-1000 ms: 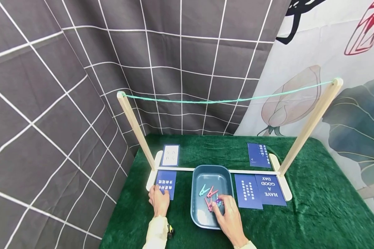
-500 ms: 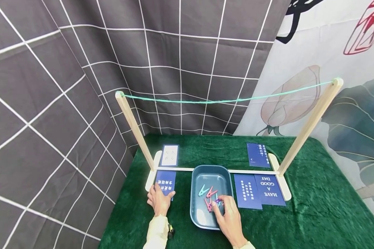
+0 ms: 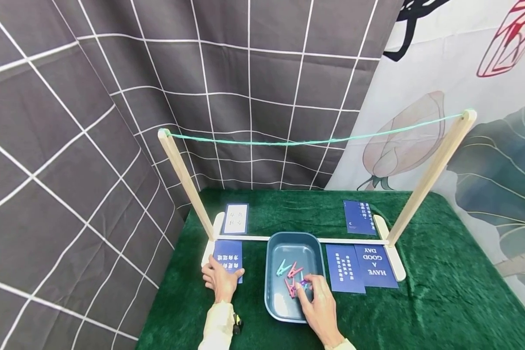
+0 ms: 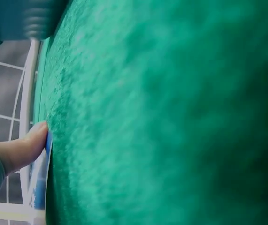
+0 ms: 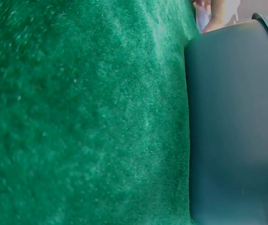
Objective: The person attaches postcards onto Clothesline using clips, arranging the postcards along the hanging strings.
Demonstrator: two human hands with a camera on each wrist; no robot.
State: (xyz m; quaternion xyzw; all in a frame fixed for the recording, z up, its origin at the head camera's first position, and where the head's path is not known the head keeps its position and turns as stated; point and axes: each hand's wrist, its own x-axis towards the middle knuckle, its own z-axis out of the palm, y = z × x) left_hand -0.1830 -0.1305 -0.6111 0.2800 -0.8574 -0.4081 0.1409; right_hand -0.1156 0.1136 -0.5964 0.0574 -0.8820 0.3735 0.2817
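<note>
In the head view my left hand [image 3: 222, 282] spans a blue printed card [image 3: 228, 250], fingers at its left edge and thumb at its right. The left wrist view shows the thumb [image 4: 26, 147] touching that card's edge. My right hand [image 3: 321, 308] reaches into a blue plastic basin [image 3: 267, 282], pinching a purple clothespin [image 3: 303, 281] between thumb and forefinger. Near those fingertips lie a mint clothespin [image 3: 283, 268] and pink clothespins [image 3: 294, 270]. A light-blue one is mostly hidden by the fingers. Only the basin's outer wall [image 5: 237, 117] fills the right wrist view's edge.
A wooden frame stands over the basin, its left post [image 3: 185, 182] and right post [image 3: 433, 175] joined by a green string [image 3: 288, 143] above and a crossbar [image 3: 249, 237] below. More cards, such as the white-centred card [image 3: 236, 218] and lettered card [image 3: 376, 267], lie on green cloth [image 3: 437, 301].
My left thumb has spread outward to the card's right edge, and the fingers have shifted slightly left. My right hand stays at the purple clothespin. The whole head view has drifted slightly.
</note>
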